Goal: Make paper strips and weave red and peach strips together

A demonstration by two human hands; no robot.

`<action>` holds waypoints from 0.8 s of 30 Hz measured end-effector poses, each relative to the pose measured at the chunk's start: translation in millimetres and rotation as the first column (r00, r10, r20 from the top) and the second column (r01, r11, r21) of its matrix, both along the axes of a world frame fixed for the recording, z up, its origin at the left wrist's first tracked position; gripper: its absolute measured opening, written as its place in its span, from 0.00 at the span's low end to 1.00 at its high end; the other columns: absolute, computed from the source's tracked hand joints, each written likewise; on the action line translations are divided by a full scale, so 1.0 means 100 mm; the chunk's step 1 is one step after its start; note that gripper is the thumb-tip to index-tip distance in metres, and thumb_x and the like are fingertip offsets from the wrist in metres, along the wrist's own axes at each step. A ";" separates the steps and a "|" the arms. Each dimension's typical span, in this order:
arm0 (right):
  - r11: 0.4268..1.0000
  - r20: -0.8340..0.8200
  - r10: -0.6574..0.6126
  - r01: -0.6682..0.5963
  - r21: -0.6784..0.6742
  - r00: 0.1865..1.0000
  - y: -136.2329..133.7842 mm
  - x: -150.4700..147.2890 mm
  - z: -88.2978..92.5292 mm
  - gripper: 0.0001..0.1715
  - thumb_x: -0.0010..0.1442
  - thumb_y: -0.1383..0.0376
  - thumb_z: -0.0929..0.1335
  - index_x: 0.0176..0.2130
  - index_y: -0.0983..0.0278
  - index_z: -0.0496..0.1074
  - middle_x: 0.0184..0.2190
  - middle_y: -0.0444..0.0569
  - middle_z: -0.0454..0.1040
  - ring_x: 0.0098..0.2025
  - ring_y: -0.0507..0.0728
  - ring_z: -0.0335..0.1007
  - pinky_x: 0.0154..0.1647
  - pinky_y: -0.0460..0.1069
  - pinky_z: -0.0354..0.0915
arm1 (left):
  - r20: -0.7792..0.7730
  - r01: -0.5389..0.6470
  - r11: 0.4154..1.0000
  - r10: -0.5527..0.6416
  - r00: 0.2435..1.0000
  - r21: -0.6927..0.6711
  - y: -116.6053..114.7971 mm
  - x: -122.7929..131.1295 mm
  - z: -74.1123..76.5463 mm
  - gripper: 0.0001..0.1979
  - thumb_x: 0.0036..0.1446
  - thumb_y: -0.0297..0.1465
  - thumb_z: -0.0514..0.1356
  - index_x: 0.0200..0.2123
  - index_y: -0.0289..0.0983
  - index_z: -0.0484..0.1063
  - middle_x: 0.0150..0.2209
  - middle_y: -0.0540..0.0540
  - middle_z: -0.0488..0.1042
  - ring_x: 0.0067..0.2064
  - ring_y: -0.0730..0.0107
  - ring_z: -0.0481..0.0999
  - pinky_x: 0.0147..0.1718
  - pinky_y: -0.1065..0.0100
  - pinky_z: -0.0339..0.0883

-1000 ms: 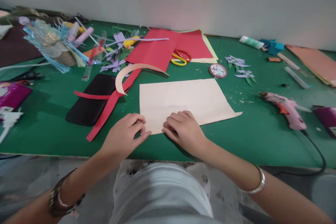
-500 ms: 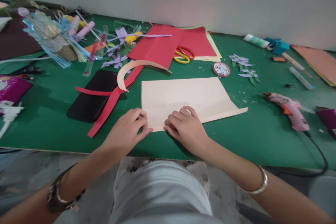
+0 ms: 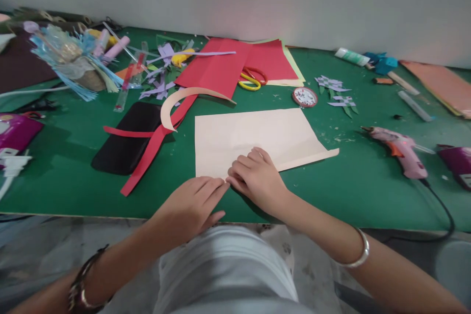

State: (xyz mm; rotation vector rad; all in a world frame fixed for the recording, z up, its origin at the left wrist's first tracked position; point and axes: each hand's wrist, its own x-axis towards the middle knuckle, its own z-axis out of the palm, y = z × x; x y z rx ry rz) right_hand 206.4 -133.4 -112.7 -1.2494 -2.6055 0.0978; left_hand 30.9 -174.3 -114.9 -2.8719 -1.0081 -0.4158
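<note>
A cream sheet of paper [image 3: 250, 130] lies flat on the green table, its near edge folded over in a narrow strip that curls up at the right end. My right hand [image 3: 257, 176] has its fingers curled and pressed on that folded edge, near the middle. Beside it, my left hand [image 3: 198, 201] lies with outstretched fingers along the near left edge of the sheet, thumb apart; the fingertips almost meet my right thumb. The part of the fold under both hands is hidden.
Left of the sheet, red paper strips [image 3: 142, 167] and a curved cream strip [image 3: 169, 105] lie across a black phone [image 3: 121, 152]. Behind are red paper [image 3: 217, 64] and scissors [image 3: 250, 83]. A pink glue gun [image 3: 399, 149] with its cord lies at right, near a round pin case [image 3: 304, 97].
My left hand has slid right and nearer to me along the paper's edge, its fingers straightening. My right hand has stayed on the fold. The whole view has shifted slightly.
</note>
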 end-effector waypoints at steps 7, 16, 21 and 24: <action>0.995 -0.122 0.050 -0.060 -0.083 0.991 0.09 0.35 -0.02 0.11 0.55 0.62 0.64 0.23 0.64 0.65 0.21 0.40 0.66 0.26 0.49 0.61 0.49 0.50 0.48 | -0.011 -0.032 0.997 0.031 0.999 -0.076 -0.01 -0.01 -0.05 0.24 0.57 0.40 0.48 0.50 0.27 0.63 0.40 0.39 0.71 0.37 0.64 0.67 0.35 0.65 0.64; 1.000 -0.075 -0.019 0.018 -0.021 0.997 0.16 0.83 -0.02 0.14 0.57 0.61 0.62 0.22 0.63 0.63 0.20 0.41 0.66 0.25 0.49 0.60 0.45 0.50 0.52 | -0.019 -0.073 0.989 0.071 0.997 -0.127 -0.01 0.03 -0.02 0.33 0.54 0.51 0.44 0.51 0.30 0.63 0.38 0.40 0.71 0.35 0.63 0.67 0.34 0.64 0.62; 0.993 -0.078 0.002 -0.011 -0.115 0.997 0.19 1.02 0.01 0.14 0.57 0.60 0.61 0.23 0.62 0.62 0.19 0.41 0.64 0.25 0.49 0.60 0.46 0.51 0.53 | -0.022 -0.082 0.988 0.080 0.997 -0.129 -0.02 0.03 -0.02 0.35 0.50 0.52 0.48 0.51 0.31 0.63 0.37 0.40 0.71 0.35 0.62 0.67 0.34 0.63 0.62; 0.994 -0.083 -0.014 0.005 -0.105 0.996 0.20 1.16 0.01 0.14 0.57 0.60 0.61 0.23 0.62 0.63 0.20 0.41 0.65 0.25 0.50 0.61 0.47 0.52 0.52 | -0.025 -0.079 0.991 0.077 0.997 -0.109 -0.01 0.05 -0.02 0.35 0.50 0.52 0.48 0.51 0.31 0.64 0.36 0.40 0.71 0.34 0.62 0.67 0.33 0.63 0.62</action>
